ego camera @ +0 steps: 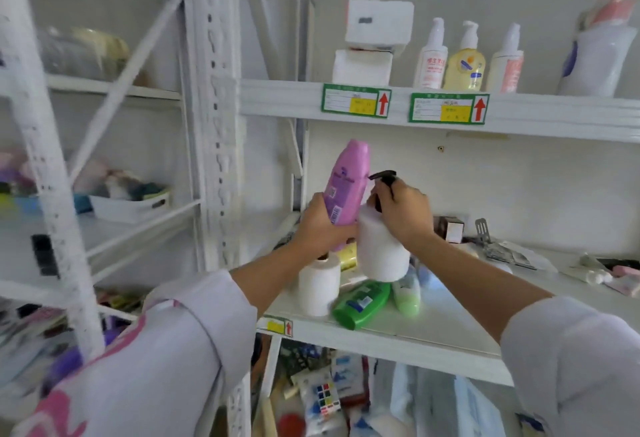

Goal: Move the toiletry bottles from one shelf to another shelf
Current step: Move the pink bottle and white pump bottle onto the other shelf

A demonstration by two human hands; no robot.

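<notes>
While gripping the pink bottle [346, 184] w/ left hand [320, 225], right hand [403, 210] is clasping the white pump bottle [381, 249] (black pump), both lifted above middle shelf [433, 329] near its front left corner.

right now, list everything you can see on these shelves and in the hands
pump bottles: 3, white and yellow, upper shelf
white boxes: 2, stacked, upper shelf
shelf labels: 2, green, upper shelf edge
green bottle: 1, lying, middle shelf
white roll: 1, standing, middle shelf
pink bottle: 1, left grip
white pump bottle: 1, black pump, right grip
left hand: on pink bottle
right hand: on pump top
</notes>
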